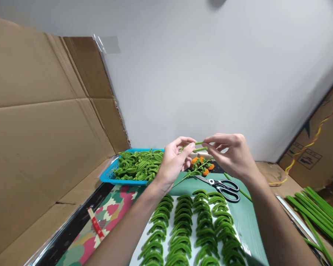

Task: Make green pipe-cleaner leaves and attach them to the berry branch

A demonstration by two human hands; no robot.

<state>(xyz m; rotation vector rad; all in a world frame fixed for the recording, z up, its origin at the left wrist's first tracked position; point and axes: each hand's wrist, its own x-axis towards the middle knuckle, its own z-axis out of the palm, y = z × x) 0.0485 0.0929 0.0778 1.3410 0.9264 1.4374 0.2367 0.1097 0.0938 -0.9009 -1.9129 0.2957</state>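
Note:
Both hands are raised over the back of the table, pinching a short green pipe cleaner (201, 149) that looks bent, with two ends showing between them. My left hand (177, 159) grips its left part between thumb and fingers. At the other end, the thumb and fingertips of my right hand (227, 151) are closed on it. Below lies a white board (170, 221) bearing columns of curled green pipe cleaner pieces (181, 236). Black-and-grey scissors (223, 187) rest under my right hand, beside a green stem with orange flowers (205, 171).
A blue basket (107, 177) heaped with twisted green pieces (140, 166) stands at the back left. Long green pipe cleaners (319, 210) lie at the right. A red-wrapped stick (96, 225) lies on a patterned sheet (111, 207). Cardboard (44, 129) walls the left side.

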